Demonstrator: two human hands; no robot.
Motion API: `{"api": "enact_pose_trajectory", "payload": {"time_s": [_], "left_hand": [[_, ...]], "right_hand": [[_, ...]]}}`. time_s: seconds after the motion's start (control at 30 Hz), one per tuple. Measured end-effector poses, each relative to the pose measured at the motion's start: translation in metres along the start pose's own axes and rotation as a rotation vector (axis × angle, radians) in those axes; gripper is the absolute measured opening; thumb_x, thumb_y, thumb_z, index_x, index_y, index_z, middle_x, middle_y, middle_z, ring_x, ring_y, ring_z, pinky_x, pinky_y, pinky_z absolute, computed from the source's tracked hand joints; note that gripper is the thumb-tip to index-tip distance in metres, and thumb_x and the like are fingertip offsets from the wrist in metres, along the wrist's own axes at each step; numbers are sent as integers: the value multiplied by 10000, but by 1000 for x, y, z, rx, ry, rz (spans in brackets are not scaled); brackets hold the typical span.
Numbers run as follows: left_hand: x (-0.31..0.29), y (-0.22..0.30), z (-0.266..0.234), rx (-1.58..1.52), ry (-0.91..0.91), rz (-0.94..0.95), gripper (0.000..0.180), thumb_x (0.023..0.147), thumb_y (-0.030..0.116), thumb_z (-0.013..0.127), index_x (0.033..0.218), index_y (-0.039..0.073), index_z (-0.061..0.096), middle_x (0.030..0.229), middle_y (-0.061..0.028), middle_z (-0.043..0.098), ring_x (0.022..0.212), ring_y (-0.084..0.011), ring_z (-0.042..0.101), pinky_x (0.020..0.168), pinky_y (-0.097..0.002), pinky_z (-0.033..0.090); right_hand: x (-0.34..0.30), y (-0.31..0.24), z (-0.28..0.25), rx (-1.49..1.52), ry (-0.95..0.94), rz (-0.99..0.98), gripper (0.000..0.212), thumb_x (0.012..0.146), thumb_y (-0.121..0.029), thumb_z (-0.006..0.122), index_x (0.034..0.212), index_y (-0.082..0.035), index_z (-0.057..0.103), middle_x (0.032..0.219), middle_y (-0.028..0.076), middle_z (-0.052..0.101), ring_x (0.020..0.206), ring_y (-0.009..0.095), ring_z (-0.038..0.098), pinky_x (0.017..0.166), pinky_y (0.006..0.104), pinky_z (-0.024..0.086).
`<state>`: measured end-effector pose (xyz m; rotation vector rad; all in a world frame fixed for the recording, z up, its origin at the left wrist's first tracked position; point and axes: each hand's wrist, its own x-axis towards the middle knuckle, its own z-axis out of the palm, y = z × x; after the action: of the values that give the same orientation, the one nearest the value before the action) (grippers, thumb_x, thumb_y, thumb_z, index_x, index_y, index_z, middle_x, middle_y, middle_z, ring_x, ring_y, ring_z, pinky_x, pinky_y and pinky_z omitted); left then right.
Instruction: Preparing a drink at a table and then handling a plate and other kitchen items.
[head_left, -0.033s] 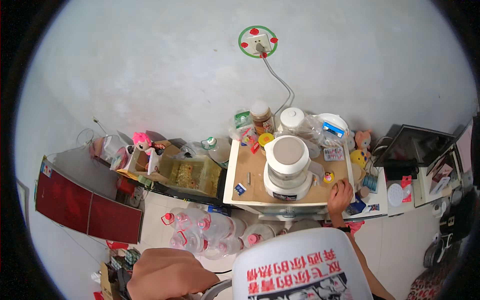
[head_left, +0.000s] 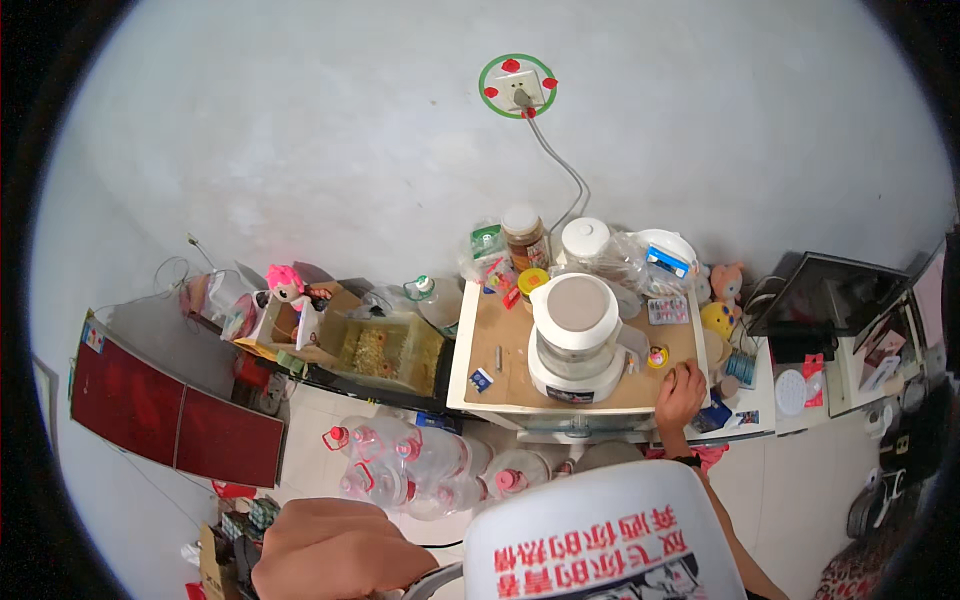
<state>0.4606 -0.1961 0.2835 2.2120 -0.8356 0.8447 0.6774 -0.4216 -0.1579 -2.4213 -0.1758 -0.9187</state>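
Observation:
Close up at the lower edge is a big white mug with red and black printing, its print upside down. My left hand is closed in a fist at its pale handle, gripping it. The fingertips are hidden. My right hand rests on the right front corner of a brown-topped cabinet with white edges, fingers apart and nothing in them. Left of that hand stands a white kitchen appliance with a glass body and round lid. A small yellow and pink trinket lies just beyond the fingers.
At the cabinet's back stand a brown-filled jar, a white lidded pot and plastic bags. Several empty bottles lie on the floor. A cord runs to the wall socket. A dark monitor stands right, a yellowish bin left.
The white mug sits slightly lower and its printing has shifted a little downward. My right hand stays on the cabinet corner.

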Motion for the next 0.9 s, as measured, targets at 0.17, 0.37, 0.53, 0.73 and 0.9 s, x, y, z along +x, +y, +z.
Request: {"api": "enact_pose_trajectory", "payload": {"time_s": [0.17, 0.37, 0.53, 0.73, 0.9], "left_hand": [[5, -1, 10, -106, 270, 201, 507, 792, 489, 584, 727, -13, 553, 666, -122, 503, 433, -169, 448, 345, -258, 314], [9, 12, 4, -20, 201, 147, 465, 789, 472, 591, 757, 11, 543, 682, -122, 510, 431, -169, 449, 349, -260, 316], [10, 23, -3, 65, 210, 143, 452, 788, 468, 592, 757, 19, 544, 684, -117, 510, 428, -169, 442, 360, -263, 316], [11, 33, -10, 167, 138, 74, 444, 787, 473, 588, 757, 32, 548, 678, -111, 512, 427, -161, 427, 365, -261, 306], [14, 37, -7, 221, 235, 90, 441, 789, 485, 583, 744, 47, 543, 662, -94, 511, 427, -155, 418, 367, -263, 301]], "right_hand": [[1, -3, -4, 30, 0, -11, 251, 775, -118, 543, 1008, -22, 533, 1144, 155, 499, 1037, 362, 464, 879, 463, 347], [-3, 0, -4, 24, 6, -6, 252, 764, -120, 557, 995, -23, 529, 1141, 158, 499, 1037, 370, 464, 896, 470, 345], [-2, 0, -4, 21, -16, 8, 262, 758, -108, 559, 1006, -29, 524, 1141, 164, 492, 1042, 367, 459, 897, 475, 342], [-3, 4, 0, 41, 12, -15, 252, 780, -124, 534, 1012, -27, 511, 1137, 163, 486, 1047, 366, 451, 901, 471, 334], [-3, 0, -1, 38, -15, 6, 243, 792, -130, 523, 1011, -24, 510, 1141, 162, 484, 1048, 371, 450, 903, 476, 331]]}}
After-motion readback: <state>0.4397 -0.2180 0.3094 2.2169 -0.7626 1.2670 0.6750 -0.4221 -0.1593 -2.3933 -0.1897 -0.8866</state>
